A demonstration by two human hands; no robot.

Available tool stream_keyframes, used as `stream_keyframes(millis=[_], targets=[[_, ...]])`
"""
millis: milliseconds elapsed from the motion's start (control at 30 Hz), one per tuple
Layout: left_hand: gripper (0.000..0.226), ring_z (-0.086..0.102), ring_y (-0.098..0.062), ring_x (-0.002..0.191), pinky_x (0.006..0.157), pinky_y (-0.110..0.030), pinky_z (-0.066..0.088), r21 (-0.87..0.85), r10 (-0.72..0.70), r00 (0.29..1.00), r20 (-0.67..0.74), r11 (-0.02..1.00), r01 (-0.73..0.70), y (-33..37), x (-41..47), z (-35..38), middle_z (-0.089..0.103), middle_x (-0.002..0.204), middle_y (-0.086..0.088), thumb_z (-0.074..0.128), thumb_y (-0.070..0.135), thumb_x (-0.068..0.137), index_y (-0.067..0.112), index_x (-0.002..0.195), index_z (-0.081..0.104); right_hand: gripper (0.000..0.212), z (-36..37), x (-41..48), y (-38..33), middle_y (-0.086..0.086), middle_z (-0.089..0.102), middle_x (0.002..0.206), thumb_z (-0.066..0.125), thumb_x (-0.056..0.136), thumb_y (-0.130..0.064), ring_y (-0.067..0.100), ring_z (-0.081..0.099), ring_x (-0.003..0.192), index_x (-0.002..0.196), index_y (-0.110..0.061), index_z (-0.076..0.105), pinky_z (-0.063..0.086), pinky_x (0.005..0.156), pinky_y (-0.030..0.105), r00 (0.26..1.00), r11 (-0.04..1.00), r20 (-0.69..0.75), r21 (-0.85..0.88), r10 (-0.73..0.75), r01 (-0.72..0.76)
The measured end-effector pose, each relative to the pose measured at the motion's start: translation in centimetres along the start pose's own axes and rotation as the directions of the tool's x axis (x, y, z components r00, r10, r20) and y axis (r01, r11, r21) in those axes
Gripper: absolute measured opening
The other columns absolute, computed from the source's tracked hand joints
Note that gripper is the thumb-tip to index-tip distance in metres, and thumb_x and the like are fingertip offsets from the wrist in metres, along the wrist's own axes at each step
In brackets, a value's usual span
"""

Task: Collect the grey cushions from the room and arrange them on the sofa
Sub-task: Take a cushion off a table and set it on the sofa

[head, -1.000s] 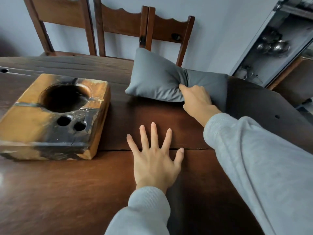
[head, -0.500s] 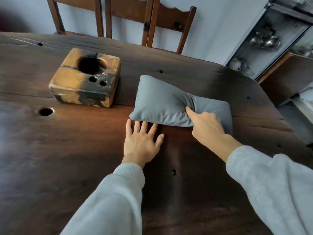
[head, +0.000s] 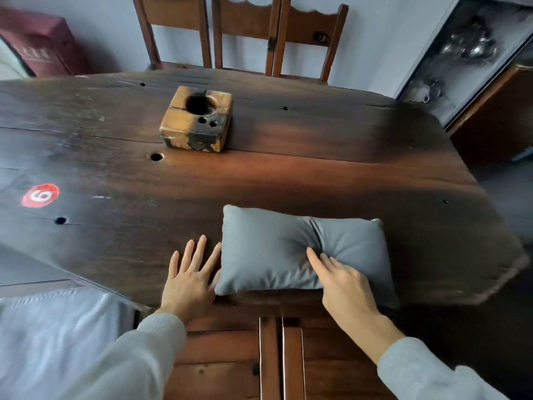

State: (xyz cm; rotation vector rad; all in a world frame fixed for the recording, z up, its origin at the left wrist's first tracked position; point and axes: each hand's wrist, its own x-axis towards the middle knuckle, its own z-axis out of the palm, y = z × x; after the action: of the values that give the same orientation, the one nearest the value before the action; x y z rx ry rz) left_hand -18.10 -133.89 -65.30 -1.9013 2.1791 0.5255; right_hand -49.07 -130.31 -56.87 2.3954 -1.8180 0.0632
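1. Head view: the grey cushion (head: 274, 249) lies flat on the near right part of the dark wooden table (head: 288, 180), close to its near edge.
2. The grip of the right hand (head: 343, 287) is closed on the cushion, with the fingers bunching the fabric at its middle into a crease.
3. The grip of the left hand (head: 187, 281) is fully open. Fingers are straight and spread, palm down on the table, just beside the cushion's left edge.
4. A wooden block (head: 196, 119) sits at the far centre of the table, well apart from the cushion. It has one large round hole and two small ones; the interiors are dark and their contents cannot be told.
5. A glass-fronted cabinet (head: 458, 79) at far right holds shiny metal vessels (head: 473, 49), blurred.
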Motion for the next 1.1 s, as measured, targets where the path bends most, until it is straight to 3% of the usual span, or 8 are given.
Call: stream_keyframes(millis=[67,167,267,367,467,600,700,1100], targets=[[0.102,-0.015,-0.030,0.162,0.127,-0.055,0.000,0.017,-0.022,0.998,0.063,1.000,0.021,-0.2,-2.1,-0.5,-0.022,0.174,0.000,-0.039,0.074,0.073,0.036,0.164,-0.014,0.090,-0.4,-1.9,-0.2,0.023,0.077,0.106,0.100,0.043,0.003,0.036,0.078,0.090,0.128,-0.002,0.072,0.065,0.070,0.041,0.999,1.000,0.053,0.026,0.008,-0.009],[0.062,0.010,-0.025,0.163,0.127,-0.050,0.016,-0.269,-0.148,0.989,0.006,0.952,0.144,0.6,-3.4,-3.1,0.015,0.177,0.000,0.009,0.053,0.110,0.032,0.166,0.027,0.077,-1.1,-2.8,0.5,0.020,0.067,0.136,0.087,0.081,-0.040,0.035,0.066,0.124,0.147,-0.010,0.059,0.051,0.105,0.049,0.998,0.991,0.064,0.136,-0.014,0.005],[0.053,0.052,-0.024,0.140,0.110,-0.036,0.038,-0.700,-0.323,0.941,-0.100,0.695,0.164,1.5,-4.3,-4.8,0.059,0.153,-0.007,0.035,0.050,0.111,0.023,0.152,0.054,0.070,-1.9,-2.5,2.0,0.006,0.049,0.158,0.052,0.099,-0.063,0.025,0.042,0.147,0.155,-0.020,0.051,0.025,0.123,0.043,0.978,0.885,0.108,0.416,0.179,-0.208],[0.066,0.064,0.000,0.117,0.095,-0.017,0.043,-0.862,-0.373,0.926,-0.055,0.486,0.145,3.4,-4.8,-5.4,0.068,0.138,0.001,0.049,0.063,0.103,0.025,0.157,0.046,0.072,-1.6,-1.7,4.2,0.007,0.034,0.167,0.046,0.099,-0.064,0.028,0.028,0.154,0.160,-0.027,0.039,0.025,0.123,0.047,0.887,0.725,0.121,0.532,0.446,-0.437],[0.087,0.044,-0.021,0.149,0.117,-0.033,0.031,-0.896,-0.350,0.937,0.017,0.411,0.170,5.5,-3.4,-5.0,0.045,0.164,-0.004,0.052,0.068,0.099,0.027,0.168,0.018,0.083,-0.2,-1.1,7.1,0.013,0.026,0.170,0.048,0.098,-0.067,0.035,0.025,0.154,0.165,-0.024,0.024,0.027,0.121,0.052,0.731,0.551,0.308,0.499,0.609,-0.669],[0.111,0.045,-0.028,0.147,0.116,-0.040,0.038,-0.910,-0.324,0.943,0.072,0.365,0.195,7.5,-1.3,-4.1,0.043,0.165,-0.002,0.055,0.085,0.083,0.027,0.168,0.015,0.101,1.9,-1.1,9.1,0.008,0.030,0.168,0.056,0.090,-0.075,0.035,0.035,0.150,0.167,-0.026,0.013,0.036,0.114,0.050,0.559,0.236,0.553,0.548,0.617,-0.803],[0.120,0.060,-0.024,0.120,0.095,-0.038,0.050,-0.893,-0.349,0.937,0.030,0.411,0.182,7.3,-0.8,-4.1,0.060,0.140,0.002,0.058,0.095,0.058,0.031,0.158,0.038,0.108,2.6,-0.6,9.8,0.004,0.030,0.168,0.061,0.083,-0.080,0.033,0.036,0.150,0.166,-0.031,0.013,0.038,0.113,0.049,0.539,0.165,0.576,0.574,0.615,-0.802],[0.104,0.069,-0.020,0.114,0.093,-0.049,0.062,-0.947,-0.342,0.931,-0.127,0.320,-0.012,7.4,-2.5,-7.5,0.067,0.133,0.006,0.081,0.075,0.059,0.036,0.149,0.048,0.104,-0.7,-1.4,10.8,-0.002,0.050,0.154,0.084,0.076,-0.060,0.014,0.053,0.119,0.160,-0.028,0.034,0.040,0.091,0.031,0.626,0.091,0.454,0.760,0.634,-0.644]])
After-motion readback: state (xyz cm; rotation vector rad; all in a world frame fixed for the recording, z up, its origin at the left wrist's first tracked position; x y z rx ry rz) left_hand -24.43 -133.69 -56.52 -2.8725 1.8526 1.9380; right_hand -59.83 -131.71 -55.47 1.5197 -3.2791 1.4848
